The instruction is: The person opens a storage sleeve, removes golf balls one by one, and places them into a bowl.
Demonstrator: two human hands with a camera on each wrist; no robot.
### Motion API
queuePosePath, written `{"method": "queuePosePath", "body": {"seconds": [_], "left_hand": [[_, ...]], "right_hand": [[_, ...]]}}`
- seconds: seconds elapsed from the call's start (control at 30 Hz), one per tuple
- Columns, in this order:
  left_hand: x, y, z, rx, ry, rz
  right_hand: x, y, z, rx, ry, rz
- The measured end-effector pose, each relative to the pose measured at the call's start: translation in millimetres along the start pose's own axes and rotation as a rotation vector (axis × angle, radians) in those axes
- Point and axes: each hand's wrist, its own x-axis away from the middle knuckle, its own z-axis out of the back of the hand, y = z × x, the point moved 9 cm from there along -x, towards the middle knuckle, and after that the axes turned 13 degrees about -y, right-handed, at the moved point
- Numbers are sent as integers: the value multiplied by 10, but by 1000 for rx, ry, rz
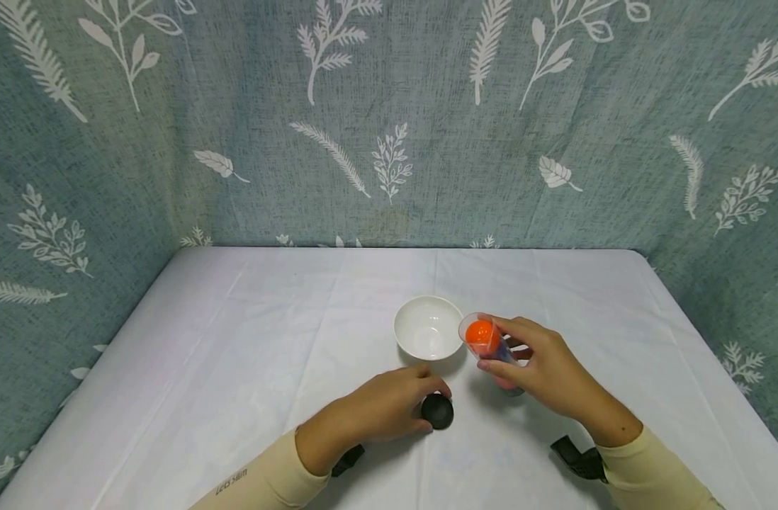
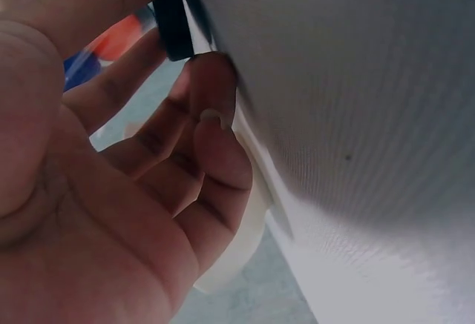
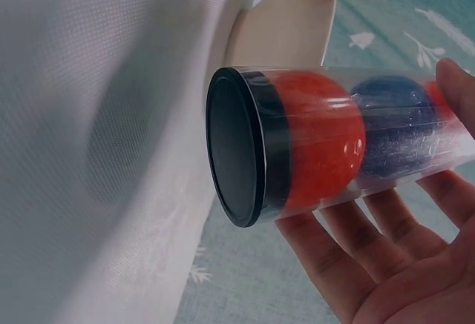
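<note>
My right hand point(image 1: 545, 368) grips a clear plastic tube point(image 3: 326, 146), tilted with its uncovered mouth toward the bowl. Inside are an orange ball point(image 1: 482, 337) near the mouth, a dark blue ball point(image 3: 393, 125) in the middle and a red-orange ball point(image 3: 320, 142) at the bottom. A black cap point(image 3: 236, 147) closes the lower end in the right wrist view. My left hand point(image 1: 385, 404) pinches a round black lid point(image 1: 437, 411) between thumb and fingers, close over the table. Just beyond both hands stands a white bowl point(image 1: 421, 329), with nothing in it.
A white cloth covers the table point(image 1: 268, 319). Green-blue fabric with white leaf prints point(image 1: 236, 106) hangs behind it and along both sides. Black straps point(image 1: 579, 460) show at both wrists.
</note>
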Motion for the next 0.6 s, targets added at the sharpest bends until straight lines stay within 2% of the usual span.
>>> {"method": "queuePosePath", "body": {"seconds": [0.6], "left_hand": [[31,40,23,-42,28,-15]], "right_hand": [[-2,-21,-46,-11,-2,32]]}}
